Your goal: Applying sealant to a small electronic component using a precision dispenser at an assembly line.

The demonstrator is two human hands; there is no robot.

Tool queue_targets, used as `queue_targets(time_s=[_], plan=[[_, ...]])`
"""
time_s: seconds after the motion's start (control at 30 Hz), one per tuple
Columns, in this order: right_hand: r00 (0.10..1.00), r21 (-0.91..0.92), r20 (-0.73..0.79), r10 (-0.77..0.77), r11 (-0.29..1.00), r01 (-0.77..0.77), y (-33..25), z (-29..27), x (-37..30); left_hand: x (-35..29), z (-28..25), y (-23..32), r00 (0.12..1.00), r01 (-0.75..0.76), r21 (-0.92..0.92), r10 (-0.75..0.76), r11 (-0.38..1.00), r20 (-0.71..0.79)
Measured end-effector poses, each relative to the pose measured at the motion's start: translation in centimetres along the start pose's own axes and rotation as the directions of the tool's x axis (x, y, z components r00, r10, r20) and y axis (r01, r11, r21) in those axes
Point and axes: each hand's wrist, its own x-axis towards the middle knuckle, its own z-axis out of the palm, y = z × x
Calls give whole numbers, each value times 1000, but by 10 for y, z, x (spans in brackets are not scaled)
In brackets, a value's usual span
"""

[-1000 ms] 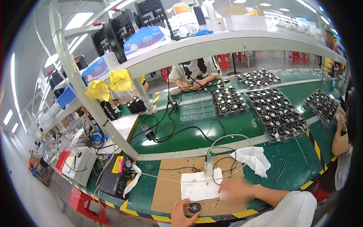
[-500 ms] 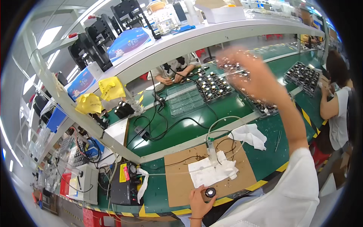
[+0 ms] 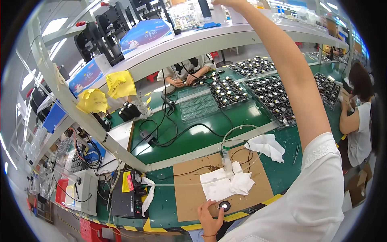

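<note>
Lining green bench (image 3: 164,207) below shelf (image 3: 193,50), cardboard (image 3: 188,189); left fingers (image 3: 219,218) seemingly on black disc (image 3: 225,206)

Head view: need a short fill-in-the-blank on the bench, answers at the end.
1. The hand by the round part is the ____ one.
2. The cardboard under the tissue is ____.
3. The syringe has a ____ top.
4. The stool at lower left is ____.

Missing words: left; brown; green; red.

From my remote view, I log a glossy green tabletop (image 3: 250,121), matt brown cardboard (image 3: 187,197), crumpled papery wipe (image 3: 242,183). The round black part (image 3: 224,206) looks plastic, shiny-centred.
</note>
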Motion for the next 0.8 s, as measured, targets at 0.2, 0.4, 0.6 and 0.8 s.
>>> queue_targets(time_s=[0.2, 0.4, 0.6, 0.8], plan=[[984, 210, -181, 2, 977, 36, -8, -3, -9, 1, -2, -2, 999, -14, -25, 15, 1000, 31], [909, 865, -339, -242, 299, 402, -4, -28, -32, -2, 0, 2, 999, -40, 15, 39, 999, 32], [666, 209, -605, -436, 720, 661, -19, -44, -170, -1, 0, 1, 999, -32, -27, 32, 999, 36], [509, -83, -538, -672, 643, 761, -7, -43, -275, 1, 3, 3, 995, -26, -45, 30, 999, 95]])
